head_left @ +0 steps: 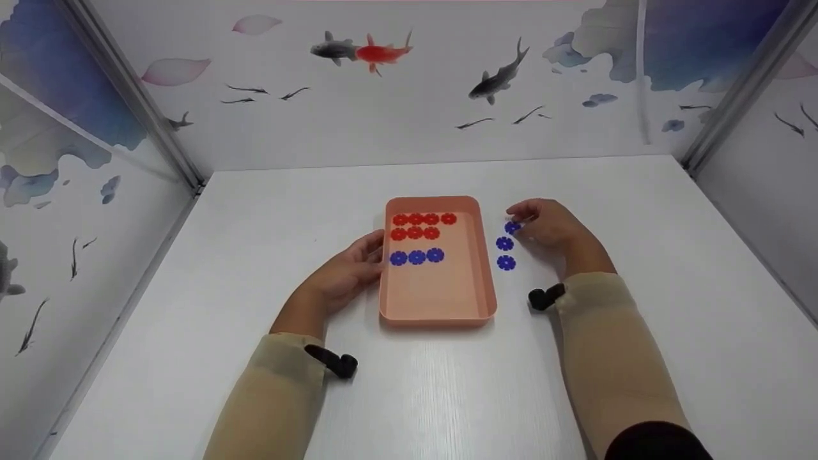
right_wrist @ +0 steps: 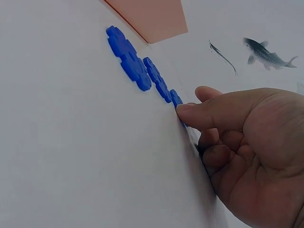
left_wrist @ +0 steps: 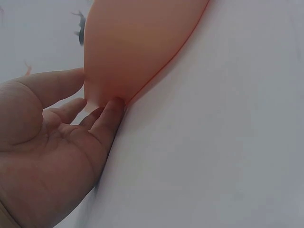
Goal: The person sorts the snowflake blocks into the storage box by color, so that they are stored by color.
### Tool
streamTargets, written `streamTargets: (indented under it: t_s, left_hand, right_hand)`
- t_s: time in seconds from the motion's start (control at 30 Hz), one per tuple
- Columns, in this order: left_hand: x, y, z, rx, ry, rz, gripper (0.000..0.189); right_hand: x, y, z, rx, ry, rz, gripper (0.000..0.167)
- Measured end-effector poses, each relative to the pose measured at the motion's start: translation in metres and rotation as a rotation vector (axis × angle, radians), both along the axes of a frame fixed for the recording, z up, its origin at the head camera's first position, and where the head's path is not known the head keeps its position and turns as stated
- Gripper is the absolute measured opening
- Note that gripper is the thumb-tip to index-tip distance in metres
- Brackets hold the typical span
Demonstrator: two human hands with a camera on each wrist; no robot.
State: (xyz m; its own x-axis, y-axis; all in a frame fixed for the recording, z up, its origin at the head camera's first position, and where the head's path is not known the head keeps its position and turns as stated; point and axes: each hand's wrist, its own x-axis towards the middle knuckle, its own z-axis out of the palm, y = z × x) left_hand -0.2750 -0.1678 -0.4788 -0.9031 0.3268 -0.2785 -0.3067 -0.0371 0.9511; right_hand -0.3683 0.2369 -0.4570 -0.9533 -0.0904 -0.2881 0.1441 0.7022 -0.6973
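A shallow pink tray (head_left: 434, 300) holds two rows of red flower-shaped discs (head_left: 415, 233) and a row of three blue flower-shaped discs (head_left: 416, 257). My left hand (head_left: 348, 271) touches the tray's left side; in the left wrist view its thumb and fingertips meet the tray's outer wall (left_wrist: 128, 52). Three more blue discs stand in a column on the table to the right of the tray. My right hand (head_left: 549, 227) pinches the farthest blue disc (head_left: 512, 227) between thumb and index finger. Nearer lie the middle disc (head_left: 505, 243) and the nearest disc (right_wrist: 127, 59).
The white table (head_left: 441, 390) runs back to a wall (head_left: 409, 121) painted with fish and leaves. Side panels stand left and right. A black strap end (head_left: 335, 362) sticks out from the left wrist, another (head_left: 545, 298) from the right wrist.
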Motion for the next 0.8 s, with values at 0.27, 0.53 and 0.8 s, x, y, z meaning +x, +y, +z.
streamTargets:
  t_s: [0.27, 0.53, 0.8]
  left_hand:
    - [-0.0004, -0.0001, 0.0004, -0.01, 0.0, -0.003, 0.082]
    - [-0.0009, -0.0003, -0.0004, -0.013, -0.009, 0.005, 0.082]
    - [-0.001, -0.0002, -0.0001, -0.013, 0.003, -0.008, 0.083]
  right_hand:
    - [-0.0005, 0.0003, -0.0013, 0.048, -0.009, -0.036, 0.037]
    - [-0.0022, 0.0018, -0.0025, 0.016, 0.01, -0.066, 0.03]
    - [-0.0041, 0.0022, 0.0064, -0.212, 0.004, -0.136, 0.031]
